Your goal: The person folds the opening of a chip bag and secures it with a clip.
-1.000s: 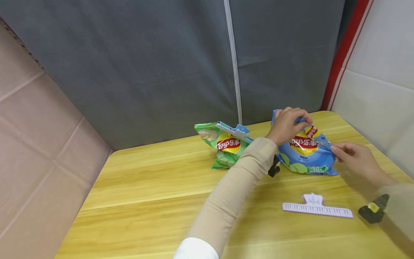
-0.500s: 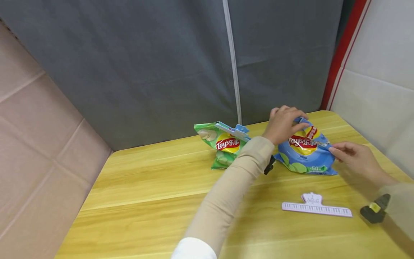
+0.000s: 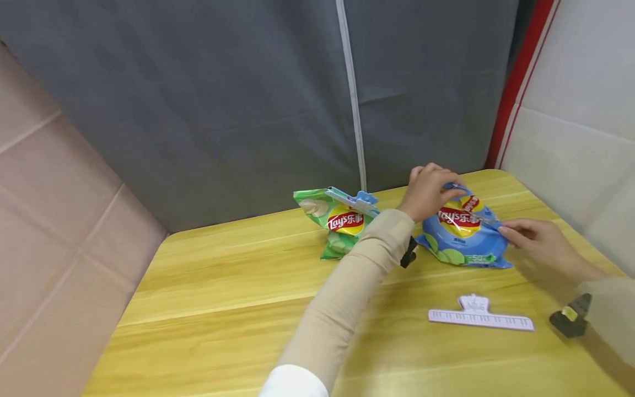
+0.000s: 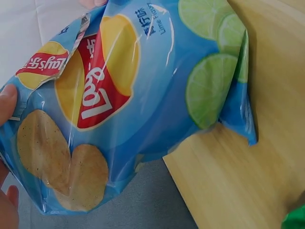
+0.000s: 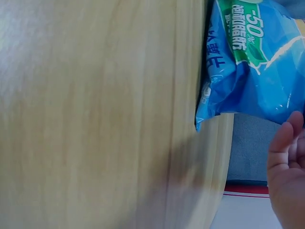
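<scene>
The blue Lay's lime-flavour chip bag sits near the far right part of the wooden table, and if I take this bag as the centre of a clock in the head view, the left hand is at about eleven o'clock and the right hand at about three. The left fingers are bent over the top of the bag and nearly closed, with the thumb pressing on the front; the right thumb and forefinger pinch the right edge, with only the film between them. A flap with a second logo lies partly turned down over the front, and the step in hand seems to be the folding of this top. The top line slopes down from eleven towards three o'clock, so I would bring both pinches to one level and pull gently outward until the crease is straight. It is better to press on the flap only, because the full belly below, towards six o'clock, probably holds chips that break easily. If one hand must let go, the other should first cover the middle of the fold, as such slippery film may spring back. The lilac piano-key clip lies at about six o'clock, well apart from both hands; the green Lay's bag, at nine, wears a light-blue clip across its top.
</scene>
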`<state>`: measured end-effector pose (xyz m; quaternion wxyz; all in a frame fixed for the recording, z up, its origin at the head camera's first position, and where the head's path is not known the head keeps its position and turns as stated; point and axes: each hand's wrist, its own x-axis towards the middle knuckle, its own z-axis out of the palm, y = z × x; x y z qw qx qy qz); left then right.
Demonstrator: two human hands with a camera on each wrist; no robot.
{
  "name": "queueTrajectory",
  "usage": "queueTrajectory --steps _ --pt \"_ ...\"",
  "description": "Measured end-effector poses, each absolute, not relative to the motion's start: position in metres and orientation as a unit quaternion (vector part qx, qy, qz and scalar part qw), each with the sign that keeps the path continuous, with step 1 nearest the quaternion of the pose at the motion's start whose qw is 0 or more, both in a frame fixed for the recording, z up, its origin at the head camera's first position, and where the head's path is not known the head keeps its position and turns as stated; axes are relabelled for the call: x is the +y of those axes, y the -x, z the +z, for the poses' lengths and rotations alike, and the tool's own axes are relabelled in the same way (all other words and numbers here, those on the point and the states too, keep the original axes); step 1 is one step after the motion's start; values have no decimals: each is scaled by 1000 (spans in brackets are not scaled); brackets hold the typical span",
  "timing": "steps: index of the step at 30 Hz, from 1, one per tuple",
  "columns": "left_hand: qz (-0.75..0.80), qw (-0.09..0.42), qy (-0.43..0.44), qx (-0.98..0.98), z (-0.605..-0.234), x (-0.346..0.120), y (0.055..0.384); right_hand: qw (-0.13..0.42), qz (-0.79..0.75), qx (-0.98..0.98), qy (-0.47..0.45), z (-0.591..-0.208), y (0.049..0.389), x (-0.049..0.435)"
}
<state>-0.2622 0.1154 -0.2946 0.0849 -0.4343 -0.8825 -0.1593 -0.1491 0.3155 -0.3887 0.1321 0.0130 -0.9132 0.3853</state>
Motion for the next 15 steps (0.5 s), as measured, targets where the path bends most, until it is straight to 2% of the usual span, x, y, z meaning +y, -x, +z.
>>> queueTrajectory --steps 7,12,15 --pt "-154 84 440 -880 -294 109 266 177 371 -911 -35 -394 154 309" --pt "-144 88 442 -881 -293 109 264 218 354 -909 -35 -431 172 333" --pt "-140 88 444 -881 -292 109 264 224 358 -906 -40 -427 171 329"
